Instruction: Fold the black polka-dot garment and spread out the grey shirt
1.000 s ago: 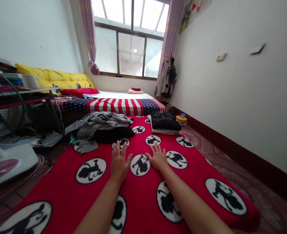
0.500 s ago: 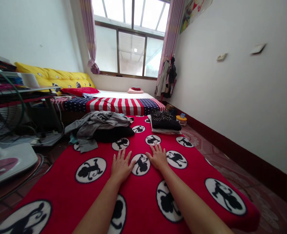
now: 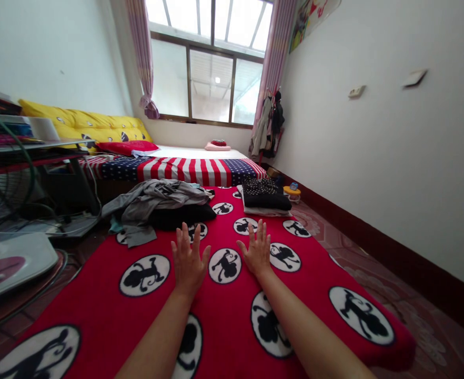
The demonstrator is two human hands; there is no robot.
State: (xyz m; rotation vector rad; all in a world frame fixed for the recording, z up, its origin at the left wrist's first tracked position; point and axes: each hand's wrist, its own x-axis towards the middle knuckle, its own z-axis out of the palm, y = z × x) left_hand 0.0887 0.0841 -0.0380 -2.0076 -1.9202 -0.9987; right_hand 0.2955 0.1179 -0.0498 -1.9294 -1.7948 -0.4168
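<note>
My left hand [image 3: 188,263] is over the red blanket [image 3: 224,305] with its fingers spread and raised, holding nothing. To its right, my right hand [image 3: 256,250] is also spread with fingertips up and nothing in it. Whether the palms touch the cloth I cannot tell. The blanket carries white ovals with dark monkey figures. Beyond my left hand lies a crumpled heap of grey clothes [image 3: 159,195], with a black garment [image 3: 182,217] under its right part. A neat stack of folded clothes [image 3: 265,197], black and dotted on top, white underneath, sits beyond my right hand.
A bed with a stars-and-stripes cover [image 3: 184,169] stands across the far end. At the left are a cluttered desk [image 3: 58,145] and a white and pink plastic seat [image 3: 14,263]. A yellow-lidded container [image 3: 292,191] is on the floor near the right wall.
Both hands have lifted their fingers from lying flatter on the blanket. My left hand has shifted slightly left, away from the right one. The clothes have not moved.
</note>
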